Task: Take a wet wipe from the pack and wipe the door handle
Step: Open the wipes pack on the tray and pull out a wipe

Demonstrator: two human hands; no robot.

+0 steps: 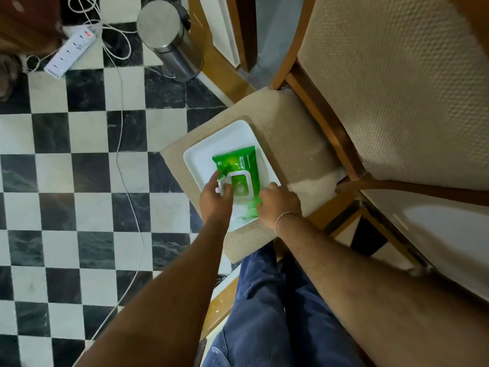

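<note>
On the chair seat [291, 144] just ahead of my knees sits a white tray [211, 144], and on it lies the green wet wipe pack [238, 161]; its long axis runs away from me and slightly to the left, with the white flip lid [239, 185] on the half nearer my body; both my hands are already on it, one at each long side. My left hand [215, 200] is at the lid's left edge, fingers curled around what looks like the lid's tab, thumb and fingers pinching it; whether the lid is lifted at all I cannot tell, though it seems to lie flat. My right hand [279, 203] presses on the pack's near right corner, fingers bent down and partly hidden under the palm, holding the pack against the tray; so the left is the hand nearer the opening, and I judge the next move to be a lift of the lid leftward while the right keeps the pack pinned. No wipe shows yet; this step is the very start of the task. The seat is beige woven cloth in a wooden frame, soft, so the tray may rock if I press hard. Around me, a black and white chequered floor [79, 181], a steel bin [169, 41], a power strip [70, 54] with a trailing white cable [120, 144]; a door edge [248, 33] stands beyond the chair, its handle out of sight.
</note>
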